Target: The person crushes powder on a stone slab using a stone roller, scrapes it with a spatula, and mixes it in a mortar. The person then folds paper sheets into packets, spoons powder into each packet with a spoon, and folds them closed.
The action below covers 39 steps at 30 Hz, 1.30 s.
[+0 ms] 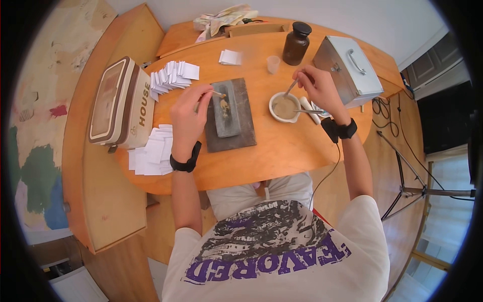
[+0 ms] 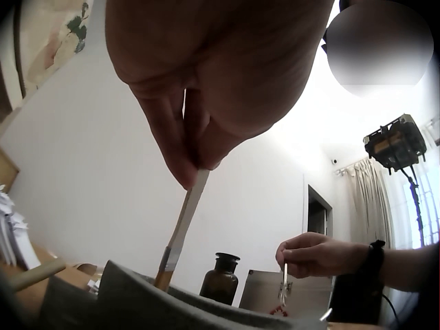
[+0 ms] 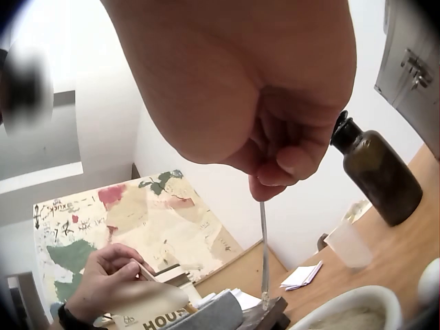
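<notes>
My left hand (image 1: 189, 111) pinches a flat brush (image 2: 180, 230) with a pale handle and metal ferrule. Its tip is at a grey stone slab (image 1: 227, 126), beside a yellowish smear (image 1: 225, 107). That slab lies on a larger dark board (image 1: 245, 116). Between the fingertips of my right hand (image 1: 319, 86) is a thin metal spatula (image 3: 264, 251), pointing down into a white mortar (image 1: 272, 114) with beige paste (image 1: 285, 107) in it. A second metal tool (image 1: 305, 111) rests across the mortar's rim, and a white pestle (image 1: 310, 111) lies beside it.
A brown bottle (image 1: 296, 46), a plastic cup (image 1: 273, 64) and a silver case (image 1: 347, 70) stand toward the back right. White paper packets (image 1: 171, 78) are at the left, near a cream "HOUSE" box (image 1: 123, 108). A tripod (image 1: 402, 189) stands right of the table.
</notes>
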Tool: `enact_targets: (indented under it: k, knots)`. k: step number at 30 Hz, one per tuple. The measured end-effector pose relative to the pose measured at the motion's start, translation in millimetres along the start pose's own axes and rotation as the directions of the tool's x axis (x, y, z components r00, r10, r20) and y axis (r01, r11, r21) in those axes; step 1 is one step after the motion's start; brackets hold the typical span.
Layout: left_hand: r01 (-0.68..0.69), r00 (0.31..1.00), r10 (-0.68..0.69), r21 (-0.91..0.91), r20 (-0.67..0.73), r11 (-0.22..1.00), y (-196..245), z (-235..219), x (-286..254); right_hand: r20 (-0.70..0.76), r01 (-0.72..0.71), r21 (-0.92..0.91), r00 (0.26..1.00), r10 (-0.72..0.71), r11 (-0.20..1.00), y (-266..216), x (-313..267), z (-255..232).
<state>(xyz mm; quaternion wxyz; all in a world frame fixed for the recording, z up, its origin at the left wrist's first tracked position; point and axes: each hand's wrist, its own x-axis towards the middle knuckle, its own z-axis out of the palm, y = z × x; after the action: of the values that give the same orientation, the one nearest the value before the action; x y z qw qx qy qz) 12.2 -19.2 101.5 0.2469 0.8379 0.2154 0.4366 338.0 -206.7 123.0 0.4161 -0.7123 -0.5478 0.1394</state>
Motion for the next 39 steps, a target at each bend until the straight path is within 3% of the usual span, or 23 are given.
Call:
enact_targets:
  k: [1,3,7,10,15,19,21,25,27,31,36,39]
  knots:
    - [0.001,1.0,-0.001,-0.001,0.001,1.0,-0.4,1.0,0.1,0.001,-0.001,-0.001,1.0,0.001,1.0,0.2,-7.8,-1.0]
    - [-0.153,0.988,0.148,0.168,0.042,0.974,-0.8,2.0,-0.2,0.013,0.129,-0.083,0.992,-0.129,0.988,4.0,-19.2,-4.1]
    - [-0.152,0.987,0.143,0.159,0.067,0.976,6.5,2.8,-8.9,0.007,0.162,-0.095,0.987,-0.162,0.982,2.2,-28.8,-6.9]
    - [-0.078,0.994,0.067,0.133,0.086,0.988,14.0,-0.2,-12.2,0.003,0.156,-0.104,0.988,-0.156,0.982,0.9,-31.0,-5.8]
    - [-0.143,0.988,0.151,0.15,-0.042,0.978,14.8,2.4,-9.2,-0.013,0.22,-0.084,0.975,-0.222,0.972,-4.8,-27.1,2.4]
    - [-0.186,0.982,0.186,0.19,0.015,0.964,8.6,6.4,-12.2,-0.008,0.201,-0.071,0.979,-0.202,0.977,-12.5,-22.7,8.3]
    - [-0.131,0.989,0.116,0.183,0.09,0.974,14.3,4.2,-19.9,0.005,0.205,-0.074,0.979,-0.206,0.976,-14.6,-22.7,9.6]
    - [-0.114,0.992,0.104,0.156,0.075,0.981,22.0,0.6,-24.2,0.016,0.207,-0.067,0.978,-0.207,0.976,-15.1,-21.7,12.6]
    - [-0.158,0.986,0.164,0.161,-0.028,0.974,22.1,2.6,-22.4,0.012,0.211,-0.062,0.978,-0.21,0.976,-14.5,-20.9,14.5]
    - [-0.224,0.973,0.231,0.176,-0.019,0.958,14.3,7.2,-19.9,0.018,0.204,-0.037,0.979,-0.204,0.978,-18.7,-19.7,16.7]
    - [-0.131,0.986,0.115,0.142,0.118,0.981,19.8,2.3,-32.8,0.013,0.216,-0.03,0.976,-0.215,0.976,-20.4,-21.0,16.1]
    - [-0.121,0.993,0.119,0.137,0.018,0.983,21.9,1.4,-34.2,0.018,0.173,-0.042,0.985,-0.172,0.984,-19.0,-22.1,15.6]
